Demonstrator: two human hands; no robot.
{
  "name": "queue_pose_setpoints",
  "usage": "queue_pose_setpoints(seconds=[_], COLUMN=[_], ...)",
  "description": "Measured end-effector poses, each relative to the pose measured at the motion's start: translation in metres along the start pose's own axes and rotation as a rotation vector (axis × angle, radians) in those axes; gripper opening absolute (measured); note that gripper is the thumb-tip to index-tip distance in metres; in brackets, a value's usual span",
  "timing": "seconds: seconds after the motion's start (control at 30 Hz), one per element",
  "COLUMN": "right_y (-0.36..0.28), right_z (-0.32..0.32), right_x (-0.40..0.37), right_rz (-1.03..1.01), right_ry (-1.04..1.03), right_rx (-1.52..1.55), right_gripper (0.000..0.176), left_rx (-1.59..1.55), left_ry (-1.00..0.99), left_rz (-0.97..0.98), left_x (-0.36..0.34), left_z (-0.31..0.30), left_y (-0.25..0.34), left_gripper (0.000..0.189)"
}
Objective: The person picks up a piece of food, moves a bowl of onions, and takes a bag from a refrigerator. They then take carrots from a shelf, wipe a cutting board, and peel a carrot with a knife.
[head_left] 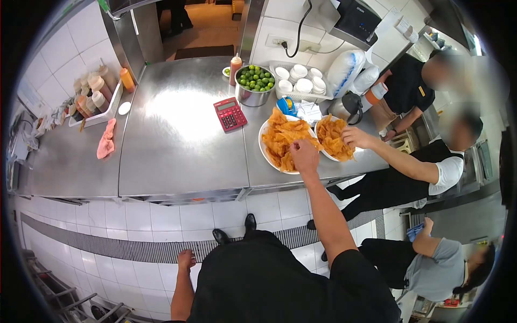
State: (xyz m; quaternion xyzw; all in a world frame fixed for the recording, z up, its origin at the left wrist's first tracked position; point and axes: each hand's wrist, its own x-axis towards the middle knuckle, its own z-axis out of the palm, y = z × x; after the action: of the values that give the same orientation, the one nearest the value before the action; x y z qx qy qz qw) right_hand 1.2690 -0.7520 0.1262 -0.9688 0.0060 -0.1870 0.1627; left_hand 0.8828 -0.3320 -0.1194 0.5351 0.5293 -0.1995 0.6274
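Orange-brown fried crisps [280,132] are heaped on a white plate [264,152] at the right part of the steel counter. My right hand [305,156] reaches onto the heap from the front, its fingers bent together at the crisps; what they pinch is too small to make out. Just right of it, a second bowl of crisps [331,134] is touched by a co-worker's hand [355,138]. My left hand [186,260] hangs low beside my body over the floor, away from the counter, its fingers curled; whether it holds anything is hidden.
On the counter [172,156] are a red calculator [230,114], a pot of limes [253,97], a sauce bottle [235,70], a basket of white cups [301,96], a steel jug [344,107], a pink cloth [106,141] and a bottle tray [110,110]. Three people are at right.
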Motion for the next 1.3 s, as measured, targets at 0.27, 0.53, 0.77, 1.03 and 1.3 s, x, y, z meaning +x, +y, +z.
queue_pose_setpoints(seconds=[0.27, 0.53, 0.77, 1.03, 1.3], right_y=[0.026, 0.011, 0.013, 0.012, 0.032], right_z=[-0.005, -0.022, -0.020, -0.034, -0.024], right_x=[0.069, 0.108, 0.075, 0.064, 0.062], right_rz=[-0.012, 0.011, -0.081, 0.030, 0.089], right_ry=[-0.122, -0.373, -0.299, -0.207, -0.162], right_rx=[0.124, -0.043, 0.010, 0.120, 0.235], right_gripper=[0.020, 0.021, 0.020, 0.019, 0.022], left_rx=[0.065, 0.040, 0.418, 0.393, 0.524], left_ry=[-0.019, -0.028, -0.067, -0.172, -0.058], left_rz=[0.005, 0.053, 0.863, 1.350, 1.283], left_x=[0.009, 0.023, -0.095, -0.145, -0.135], left_z=[0.015, 0.025, 0.152, 0.352, 0.423], left_y=[0.018, 0.023, 0.185, 0.353, 0.368], left_gripper=[0.017, 0.023, 0.026, 0.019, 0.022])
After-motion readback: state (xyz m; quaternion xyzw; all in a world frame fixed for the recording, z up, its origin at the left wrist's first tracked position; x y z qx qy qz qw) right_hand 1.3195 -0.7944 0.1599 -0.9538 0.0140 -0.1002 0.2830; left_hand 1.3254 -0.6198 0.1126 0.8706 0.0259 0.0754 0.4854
